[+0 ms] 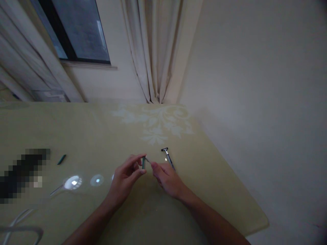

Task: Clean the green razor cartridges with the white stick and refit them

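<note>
My left hand (127, 173) pinches a small dark-green bar, which looks like a razor cartridge (143, 162), upright between thumb and forefinger. My right hand (167, 177) is closed around a thin silvery handle (148, 160). Its tip meets or nearly meets the upper end of the cartridge; I cannot tell whether they are joined. The rest of the handle is hidden in my fist. Just beyond my right hand lies a razor (168, 158) with a black head and a dark-and-silver handle, its lower end partly behind the hand.
Another dark-green bar (61, 159) lies on the yellowish table (84, 136), left of my hands. A blurred-out dark object (22, 175) is at the far left. Light cables (21, 217) curl at the lower left. Curtains (153, 51) and a wall stand behind the table.
</note>
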Motion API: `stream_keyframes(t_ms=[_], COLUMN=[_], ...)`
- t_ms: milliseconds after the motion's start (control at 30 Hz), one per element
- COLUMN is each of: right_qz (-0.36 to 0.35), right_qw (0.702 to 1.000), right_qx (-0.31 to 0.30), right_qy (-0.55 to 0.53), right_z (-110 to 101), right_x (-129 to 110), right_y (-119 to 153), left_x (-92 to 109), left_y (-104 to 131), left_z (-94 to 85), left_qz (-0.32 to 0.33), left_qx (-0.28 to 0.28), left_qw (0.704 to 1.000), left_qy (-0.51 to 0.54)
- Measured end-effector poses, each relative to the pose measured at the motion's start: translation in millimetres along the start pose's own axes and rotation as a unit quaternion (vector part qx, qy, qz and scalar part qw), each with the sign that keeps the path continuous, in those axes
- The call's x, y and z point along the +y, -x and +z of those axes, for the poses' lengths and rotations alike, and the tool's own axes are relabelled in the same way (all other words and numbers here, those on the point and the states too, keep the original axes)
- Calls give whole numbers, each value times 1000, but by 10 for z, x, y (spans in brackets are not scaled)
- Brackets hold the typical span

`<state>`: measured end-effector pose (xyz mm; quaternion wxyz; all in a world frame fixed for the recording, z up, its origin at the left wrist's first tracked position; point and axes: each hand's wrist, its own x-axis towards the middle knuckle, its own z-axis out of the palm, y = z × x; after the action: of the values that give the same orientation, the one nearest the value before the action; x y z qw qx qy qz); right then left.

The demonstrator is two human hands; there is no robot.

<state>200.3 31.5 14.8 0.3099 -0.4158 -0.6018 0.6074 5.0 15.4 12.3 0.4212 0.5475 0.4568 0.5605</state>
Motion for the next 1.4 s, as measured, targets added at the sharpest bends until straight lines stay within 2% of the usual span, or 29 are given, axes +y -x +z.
stream_keyframes(t_ms=[100,233,333,433,600,733,900,1067,1233,1400], right_qz=[-3,-12,-16,-36,-55,-42,-48,-37,-51,-35], right_qw=[1000,1000,999,998,998,998,999,999,998,999], right_qx=[19,8,34,53,16,42,-10,28,-26,11], right_qy=[10,3,22,-4,8,17,-6,20,9,35], right_z=[-13,13,12,10,32,27,50,39,54,57], right_x=[-15,-1,1,-23,-43,-32,-37,-32,-73,-79], right_y=[-3,-6,-13,3,23,12,30,14,43,37], left_x=[14,43,72,95,87,78,64,31,27,-18], left_y=[-9,-1,2,3,28,28,7,9,6,-6], left_z=[0,6,3,-2,-7,-2,5,-12,-10,-30], left_qz=[1,0,-1,-9,-21,-20,-15,-20,-25,-35], left_qx=[2,-2,13,16,5,13,7,15,18,29], left_qw=[1000,1000,1000,1000,1000,999,1000,999,999,998], left_qy=[9,13,22,24,19,29,25,22,30,38])
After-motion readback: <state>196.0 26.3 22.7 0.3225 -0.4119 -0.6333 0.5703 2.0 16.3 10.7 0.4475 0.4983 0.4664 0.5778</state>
